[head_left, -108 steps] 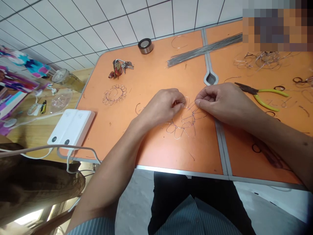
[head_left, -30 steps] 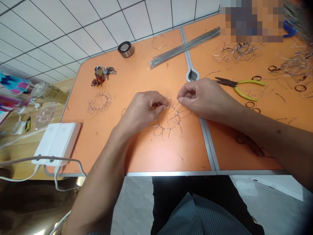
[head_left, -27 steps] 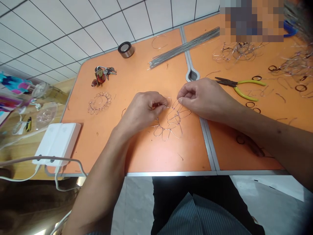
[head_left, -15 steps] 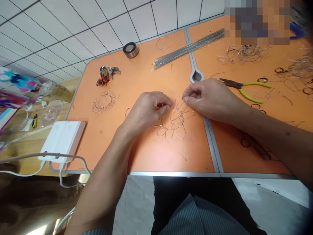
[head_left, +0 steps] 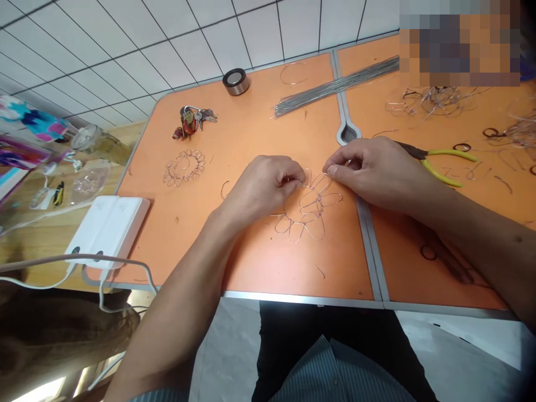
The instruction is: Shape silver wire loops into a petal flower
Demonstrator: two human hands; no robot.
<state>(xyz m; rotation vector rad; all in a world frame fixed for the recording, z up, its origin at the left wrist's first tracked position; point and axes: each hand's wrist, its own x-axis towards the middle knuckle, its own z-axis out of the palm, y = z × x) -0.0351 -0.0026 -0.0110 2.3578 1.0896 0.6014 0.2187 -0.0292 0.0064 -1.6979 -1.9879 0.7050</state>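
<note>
A flower-shaped wire ring [head_left: 294, 223] with thin looped petals lies on the orange table in front of me. At its upper left, my left hand [head_left: 274, 181] pinches the ring's wire between thumb and fingertips. My right hand [head_left: 362, 164] grips the tip of a petal loop at the upper right with thumb and forefinger. Part of the ring's left side is hidden behind my left hand. Yellow-handled pliers [head_left: 448, 162] lie just beyond my right hand, their jaws partly covered by it.
A finished-looking wire flower [head_left: 184, 167], keys [head_left: 195, 121] and a tape roll [head_left: 235, 82] lie to the left. A bundle of straight wires [head_left: 335, 86] crosses the back. Tangled wire [head_left: 439, 100] sits at right. White boxes [head_left: 109, 231] with cables are at the left edge.
The whole view has shifted slightly, moving the table things rightward. Both hands keep their pinches on the wire flower, with little visible change in its shape.
</note>
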